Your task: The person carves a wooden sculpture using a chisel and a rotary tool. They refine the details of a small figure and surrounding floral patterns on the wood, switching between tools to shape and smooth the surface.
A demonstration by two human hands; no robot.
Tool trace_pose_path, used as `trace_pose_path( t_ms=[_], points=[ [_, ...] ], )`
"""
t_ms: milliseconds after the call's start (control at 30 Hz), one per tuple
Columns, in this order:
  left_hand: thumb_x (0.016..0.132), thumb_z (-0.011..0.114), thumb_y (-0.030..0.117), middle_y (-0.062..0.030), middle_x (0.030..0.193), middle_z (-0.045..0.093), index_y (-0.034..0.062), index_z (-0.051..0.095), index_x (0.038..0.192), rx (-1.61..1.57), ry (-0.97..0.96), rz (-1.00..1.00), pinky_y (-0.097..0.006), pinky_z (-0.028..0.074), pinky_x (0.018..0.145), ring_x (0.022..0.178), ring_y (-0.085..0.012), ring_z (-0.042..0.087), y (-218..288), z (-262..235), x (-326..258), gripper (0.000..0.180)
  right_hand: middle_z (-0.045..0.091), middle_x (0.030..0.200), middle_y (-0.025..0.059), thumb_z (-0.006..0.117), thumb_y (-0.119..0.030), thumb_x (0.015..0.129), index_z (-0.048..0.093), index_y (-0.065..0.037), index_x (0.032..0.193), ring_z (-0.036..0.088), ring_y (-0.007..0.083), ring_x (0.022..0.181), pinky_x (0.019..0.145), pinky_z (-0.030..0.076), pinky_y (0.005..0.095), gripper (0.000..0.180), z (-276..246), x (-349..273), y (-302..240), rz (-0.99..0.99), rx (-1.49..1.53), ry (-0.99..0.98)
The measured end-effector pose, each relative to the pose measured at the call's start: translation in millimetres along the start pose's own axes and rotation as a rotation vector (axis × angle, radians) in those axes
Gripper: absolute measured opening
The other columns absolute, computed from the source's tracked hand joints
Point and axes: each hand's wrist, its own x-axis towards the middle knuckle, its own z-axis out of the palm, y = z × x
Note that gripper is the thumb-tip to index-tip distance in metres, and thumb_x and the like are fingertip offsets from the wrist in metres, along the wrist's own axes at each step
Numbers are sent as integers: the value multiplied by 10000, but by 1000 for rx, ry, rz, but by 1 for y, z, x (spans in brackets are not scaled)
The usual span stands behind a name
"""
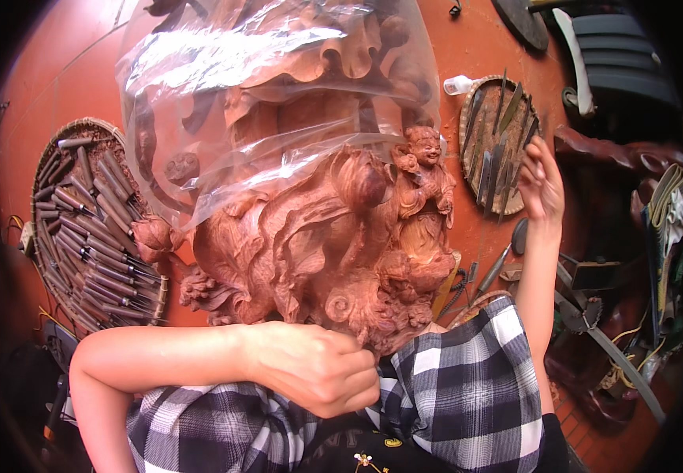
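Note:
A reddish-brown wood carving [302, 244] with flowing folds and swirls fills the middle, and a small smiling carved figure [426, 189] stands on its right side. Clear plastic sheeting [278, 102] drapes over its upper part. My left hand [318, 370] is closed in a fist at the carving's near edge, above the checked cloth on my lap; anything inside the fist is hidden. Off to the right, my right hand [542, 183] is raised beside a round woven tray [467, 146] of long metal files [507, 110]. Its fingers are loosely bent and apart, with nothing visible in them.
On the left, a large round basket [42, 177] holds many wooden-handled carving tools [101, 244]. A small white bottle [458, 85] lies by the file tray. A pointed tool [495, 268] and cables lie right of the carving. A dark chair [613, 55] stands at the far right.

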Motion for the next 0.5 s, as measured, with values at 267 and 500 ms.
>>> trace_pose_path(
  t_ms=[267,500],
  points=[
    [768,618,207,20,674,448,102,507,712,-15,55,-9,-260,431,580,636,-135,521,3,5,-6,162,592,885,224,473,-149,1067,569,81,1152,578,147,449,385,488,226,264,113,-86,-2,87,4,-558],
    [763,625,194,-1,653,479,77,521,704,-86,91,-14,-273,446,545,605,-149,538,2,14,-9,167,703,925,232,829,35,803,630,52,895,756,290,814,760,646,361,220,181,-106,7,-108,-630,-339]
  ],
)
